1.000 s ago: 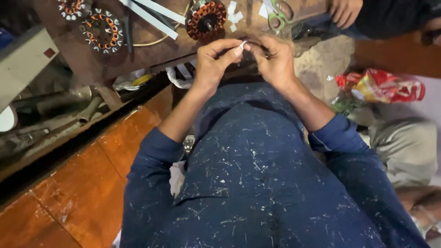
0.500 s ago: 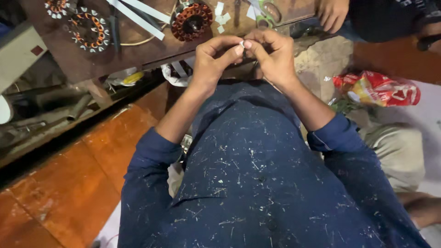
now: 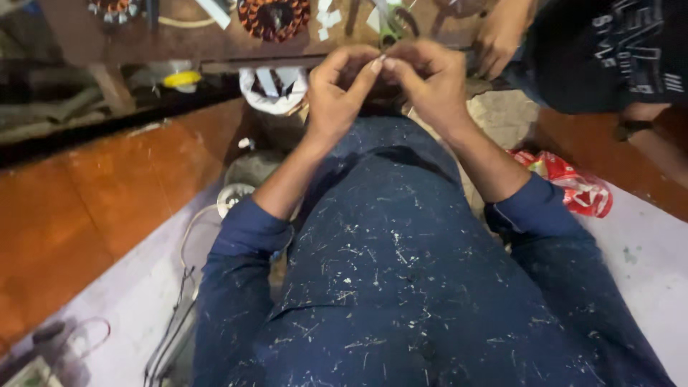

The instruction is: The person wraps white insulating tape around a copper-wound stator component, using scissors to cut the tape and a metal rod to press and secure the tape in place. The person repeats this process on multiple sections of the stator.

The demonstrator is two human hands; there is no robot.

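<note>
Both hands meet at about twelve o'clock in the view, raised above the person's lap just short of the low wooden table. The left hand has its thumb and forefinger pressed together, and the right hand mirrors it, fingertips touching the left ones; between them they pinch a small pale scrap, too small to tell what it is. The forearms run back toward six o'clock into dark blue sleeves, and the blue clothing, flecked with pale bits, fills the lower middle of the view. On the table, at eleven o'clock from the hands, lies a round copper-wound coil with white strips just beside it; green-handled scissors lie directly beyond the fingertips, partly hidden by them. Farther along at ten o'clock a second coil is cut off by the top edge. Under the table edge, just to the left of the left hand, hangs a white bag holding pale strips, with a yellow roll at nine o'clock from it. At one o'clock another person's hand rests at the table edge, near the right hand but apart from it. A red wrapper lies on the floor at four o'clock, beside the right forearm. Wires trail at eight o'clock.
</note>
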